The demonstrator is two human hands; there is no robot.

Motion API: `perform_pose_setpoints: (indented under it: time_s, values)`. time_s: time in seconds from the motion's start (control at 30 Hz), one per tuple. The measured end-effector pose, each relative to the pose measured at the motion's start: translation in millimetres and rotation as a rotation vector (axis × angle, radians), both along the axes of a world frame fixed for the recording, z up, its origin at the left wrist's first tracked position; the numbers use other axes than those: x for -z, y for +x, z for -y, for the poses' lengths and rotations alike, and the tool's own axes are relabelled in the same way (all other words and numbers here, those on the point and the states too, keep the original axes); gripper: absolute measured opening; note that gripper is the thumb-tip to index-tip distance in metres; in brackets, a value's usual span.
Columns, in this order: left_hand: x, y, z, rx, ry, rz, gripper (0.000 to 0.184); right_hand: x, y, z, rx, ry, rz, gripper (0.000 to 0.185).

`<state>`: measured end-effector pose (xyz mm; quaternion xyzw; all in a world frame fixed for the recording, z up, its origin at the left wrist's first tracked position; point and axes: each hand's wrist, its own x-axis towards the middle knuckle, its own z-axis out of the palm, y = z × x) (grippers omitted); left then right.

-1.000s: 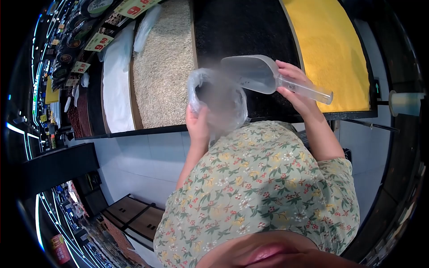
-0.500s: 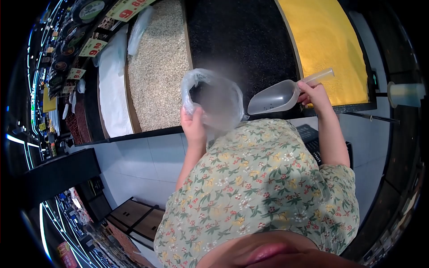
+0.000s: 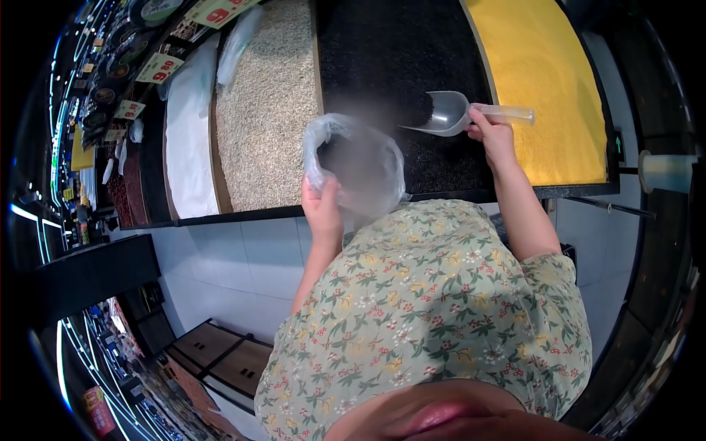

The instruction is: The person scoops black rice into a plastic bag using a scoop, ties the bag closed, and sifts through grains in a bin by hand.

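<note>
My left hand (image 3: 322,203) is closed on the rim of a clear plastic bag (image 3: 315,151), whose mouth is spread wide. A dark mass shows inside the bag, partly blurred by a smudge in the middle of the view. My right hand (image 3: 491,132) grips the handle of a clear plastic scoop (image 3: 450,114). The scoop lies at the surface of the black grain (image 3: 397,55), its mouth facing left and its front edge among the grains. Its bowl looks mostly bare inside.
Right of the black grain is a bin of yellow grain (image 3: 544,81). To the left are pale beige grain (image 3: 268,110), a white bin (image 3: 193,158) and darker red beans (image 3: 118,198). Price signs (image 3: 159,67) stand along the left. A dark ledge (image 3: 257,216) edges the bins nearest me.
My right hand has moved the scoop forward, away from my body, from above the bin's near edge onto the black grain. My left hand keeps its hold on the bag.
</note>
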<state>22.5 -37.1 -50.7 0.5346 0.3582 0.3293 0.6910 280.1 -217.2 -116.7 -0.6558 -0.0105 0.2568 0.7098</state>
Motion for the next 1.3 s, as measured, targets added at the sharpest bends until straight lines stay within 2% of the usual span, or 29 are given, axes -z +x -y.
perform_pose_setpoints:
  time_s: [0.07,0.13,0.37,0.43,0.47,0.53,0.57,0.63,0.77,0.83,1.03,1.13,1.17,1.23,1.27,1.3]
  values:
    - [4.1,-1.6,-2.1,-0.003,-0.005,0.005,0.025,2.5,-0.6,-2.2,0.003,0.017,0.025,0.032]
    - [8.8,-3.7,-5.3,0.022,-0.007,0.017,0.05,2.4,-1.9,-2.1,0.01,0.036,0.049,0.031]
    - [10.3,-2.2,-7.5,0.041,0.009,-0.001,0.05,11.3,4.3,19.4,0.055,0.142,-0.019,0.03]
    - [6.4,-0.7,-5.4,0.038,0.022,-0.018,0.022,7.6,2.5,24.0,0.07,0.178,-0.065,0.03]
    - [8.2,-1.5,-6.1,0.039,0.021,-0.02,0.022,3.1,1.7,27.2,0.079,0.208,-0.085,0.03]
    - [9.8,-1.7,-8.0,0.052,0.006,-0.026,0.05,-2.6,0.4,30.7,0.088,0.239,-0.107,0.031]
    - [9.2,-1.6,-6.7,0.051,0.006,-0.028,0.05,-3.1,-0.3,32.5,0.083,0.251,-0.096,0.03]
    - [-1.1,3.8,-1.2,0.02,0.007,-0.008,0.02,-6.7,-1.9,34.7,0.076,0.264,-0.084,0.03]
    - [3.5,0.4,-3.8,0.033,0.02,0.005,0.018,-28.1,-10.4,32.0,0.014,0.286,-0.071,0.03]
    - [9.4,-2.6,-7.0,0.061,0.027,0.002,0.049,-40.2,-15.9,26.4,-0.005,0.327,-0.077,0.029]
    - [9.0,-3.6,-7.5,0.071,0.009,0.009,0.049,-80.1,-46.7,-5.2,-0.345,0.147,0.231,0.03]
    - [9.9,-3.4,-7.2,0.058,0.015,-0.001,0.049,-83.4,-58.9,-21.6,-0.492,0.144,1.11,0.036]
    - [9.9,-3.6,-7.5,0.057,0.016,0.0,0.049,-86.7,-68.7,-23.3,-0.547,0.128,1.017,0.032]
    - [10.3,-5.7,-7.7,0.08,0.025,0.022,0.049,-92.3,-77.3,-28.2,-0.656,0.1,1.08,0.037]
    - [11.3,-6.7,-8.4,0.076,0.024,0.022,0.049,-86.9,-77.5,-30.8,-0.659,0.084,1.212,0.038]
    - [12.7,-7.8,-8.9,0.073,0.023,0.024,0.049,-87.3,-76.3,-30.8,-0.663,0.085,1.211,0.038]
